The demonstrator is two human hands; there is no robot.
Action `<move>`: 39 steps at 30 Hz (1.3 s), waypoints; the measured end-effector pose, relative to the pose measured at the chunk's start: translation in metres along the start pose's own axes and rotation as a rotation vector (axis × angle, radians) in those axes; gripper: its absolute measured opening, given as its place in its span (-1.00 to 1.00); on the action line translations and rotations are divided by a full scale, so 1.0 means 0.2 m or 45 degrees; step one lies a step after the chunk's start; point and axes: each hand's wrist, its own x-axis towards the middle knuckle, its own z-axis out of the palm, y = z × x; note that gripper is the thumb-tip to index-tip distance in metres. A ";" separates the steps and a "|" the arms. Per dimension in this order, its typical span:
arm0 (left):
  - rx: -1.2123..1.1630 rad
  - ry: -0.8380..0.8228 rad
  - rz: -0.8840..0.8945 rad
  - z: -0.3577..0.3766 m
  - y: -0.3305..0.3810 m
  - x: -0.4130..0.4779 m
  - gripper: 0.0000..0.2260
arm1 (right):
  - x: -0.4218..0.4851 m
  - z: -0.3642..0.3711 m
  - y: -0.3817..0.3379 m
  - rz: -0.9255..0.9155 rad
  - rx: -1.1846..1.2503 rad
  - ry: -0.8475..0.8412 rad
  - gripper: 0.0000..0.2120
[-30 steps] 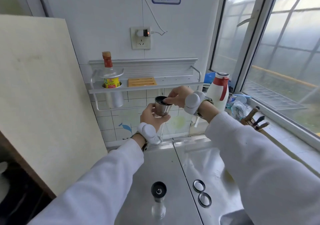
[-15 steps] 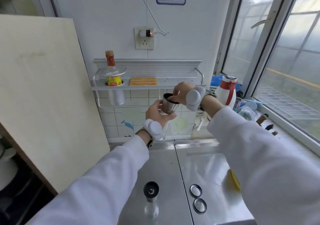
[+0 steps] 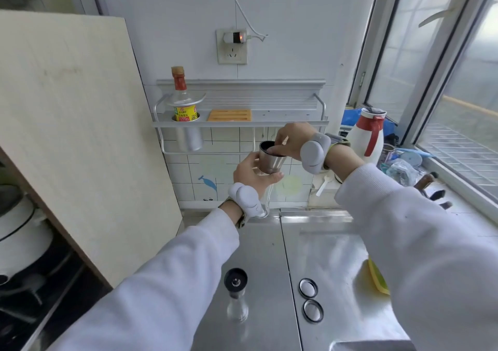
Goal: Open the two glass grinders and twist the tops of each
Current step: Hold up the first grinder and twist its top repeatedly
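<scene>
Grinder (image 3: 270, 160) held over the counter's (image 3: 265, 245) far edge: my left hand (image 3: 253, 174) grips its half-hidden glass, my right hand (image 3: 292, 140) pinches the top. Second grinder (image 3: 236, 294) stands nearer, apart.

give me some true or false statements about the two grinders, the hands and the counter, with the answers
1. The left hand holds the raised grinder from below, by its glass body. True.
2. The right hand lies flat on the counter. False: its fingers are on the raised grinder's metal top.
3. The second grinder stands upright on the counter, with no hand on it. True.
4. The two round caps sit on the wall shelf. False: they lie on the counter, to the right of the second grinder.
5. A red-necked bottle stands in the wall shelf's holder. True.
</scene>
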 end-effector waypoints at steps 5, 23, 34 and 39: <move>0.010 -0.022 -0.002 -0.03 -0.02 0.02 -0.62 | 0.02 0.01 -0.02 -0.054 0.053 -0.053 -0.76; -0.052 -0.078 0.041 -0.24 -0.12 0.12 -0.56 | 0.11 -0.03 -0.28 -0.075 -0.108 -0.152 -0.78; -0.101 -0.108 0.097 -0.25 -0.10 0.12 -0.67 | 0.09 0.01 -0.30 0.042 -0.132 0.035 -0.67; -0.112 -0.155 0.113 -0.27 -0.12 0.12 -0.69 | 0.08 -0.01 -0.31 -0.043 -0.078 -0.055 -0.79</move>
